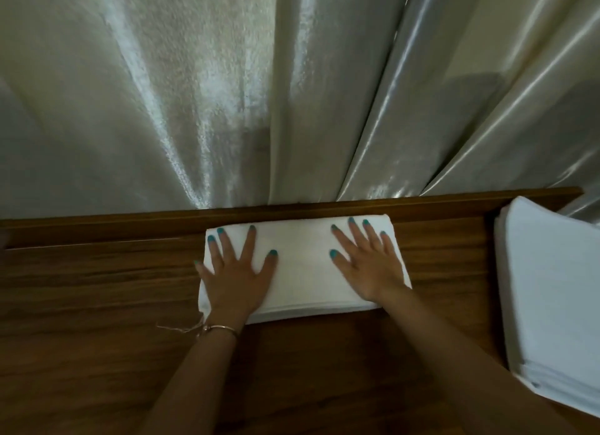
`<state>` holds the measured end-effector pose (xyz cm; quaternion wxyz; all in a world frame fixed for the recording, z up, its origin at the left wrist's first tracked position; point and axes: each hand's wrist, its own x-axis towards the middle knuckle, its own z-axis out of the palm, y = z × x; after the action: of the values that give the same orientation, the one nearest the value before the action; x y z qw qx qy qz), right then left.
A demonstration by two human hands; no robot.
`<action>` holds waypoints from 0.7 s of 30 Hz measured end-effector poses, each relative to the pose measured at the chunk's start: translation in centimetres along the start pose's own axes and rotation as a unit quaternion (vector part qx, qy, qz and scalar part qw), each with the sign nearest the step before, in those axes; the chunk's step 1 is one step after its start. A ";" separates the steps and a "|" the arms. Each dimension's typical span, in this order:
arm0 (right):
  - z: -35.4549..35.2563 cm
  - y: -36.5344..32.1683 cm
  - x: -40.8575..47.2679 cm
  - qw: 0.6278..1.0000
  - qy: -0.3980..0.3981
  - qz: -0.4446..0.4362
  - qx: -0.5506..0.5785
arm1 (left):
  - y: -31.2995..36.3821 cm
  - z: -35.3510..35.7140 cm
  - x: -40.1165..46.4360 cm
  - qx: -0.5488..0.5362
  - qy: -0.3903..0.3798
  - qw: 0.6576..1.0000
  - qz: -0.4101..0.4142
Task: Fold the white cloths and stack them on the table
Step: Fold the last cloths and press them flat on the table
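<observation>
A folded white cloth [302, 269] lies as a thick rectangle on the wooden table [97, 304], close to the table's raised back edge. My left hand [235, 269] rests flat on its left part, fingers spread. My right hand [365, 262] presses flat on its right part, fingers spread too. Neither hand grips anything. At the right edge of the view sits a stack of white cloths [552, 298], apart from both hands.
A pale shiny curtain [227, 93] hangs right behind the table's raised back rail [130, 222]. Bare wood stretches to the left of the folded cloth and in front of it. A bracelet and thread circle my left wrist.
</observation>
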<state>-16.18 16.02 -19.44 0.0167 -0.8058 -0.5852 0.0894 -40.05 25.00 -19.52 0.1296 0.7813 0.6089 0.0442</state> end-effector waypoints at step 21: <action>-3.0 2.1 0.1 0.777 -0.019 0.442 0.448 | -1.3 -4.2 2.4 -0.306 -0.095 0.913 -0.253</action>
<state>-13.67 15.67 -16.77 0.3232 -0.8753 -0.0593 0.3547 -41.60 28.26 -16.08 0.4263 0.5239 0.7276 0.1202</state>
